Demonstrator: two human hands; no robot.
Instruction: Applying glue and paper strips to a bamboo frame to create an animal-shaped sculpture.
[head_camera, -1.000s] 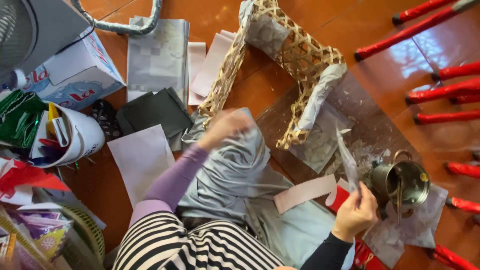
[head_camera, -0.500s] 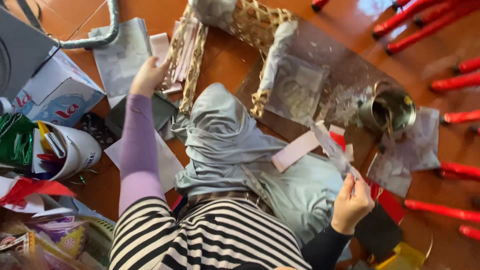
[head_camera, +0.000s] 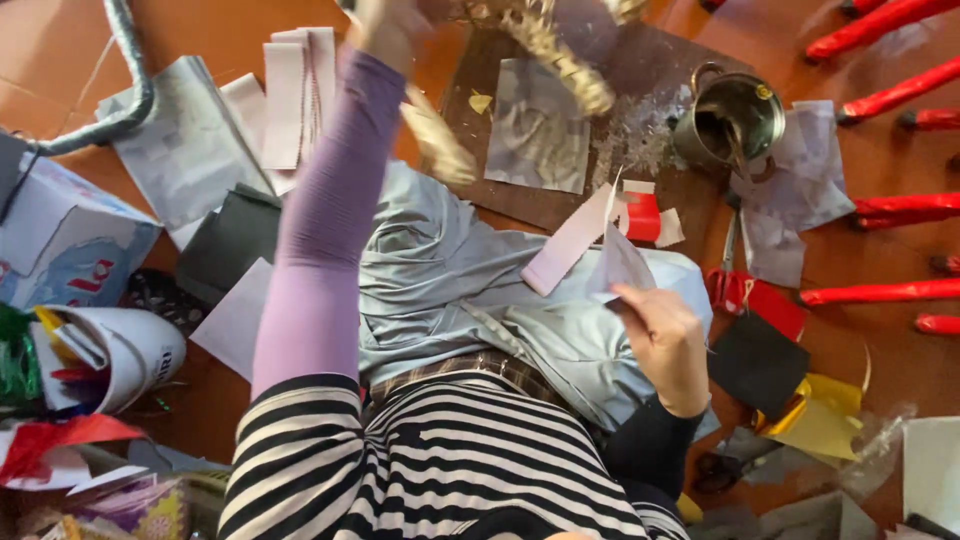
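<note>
2 hands: left hand (head_camera: 385, 25) on woven frame (head_camera: 545, 50), right hand (head_camera: 665, 335) pinching 1 paper strip (head_camera: 618, 262).

A black-and-white striped top (head_camera: 450, 470), a lilac sleeve (head_camera: 320, 230) on the left arm, a black sleeve (head_camera: 650, 450) on the right, grey trousers (head_camera: 470, 290).

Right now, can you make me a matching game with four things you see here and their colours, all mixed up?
Things:
1. metal cup
2. sleeve on the left arm
3. scissors handles
4. paper piece in the right hand

Colours:
A. red
B. pale grey-white
C. silvery with a dark inside
D. light purple

Right pairs: 1-C, 2-D, 3-A, 4-B. The right hand pinches the paper piece over the lap, while the left hand reaches up to the woven bamboo frame at the top edge.
</note>
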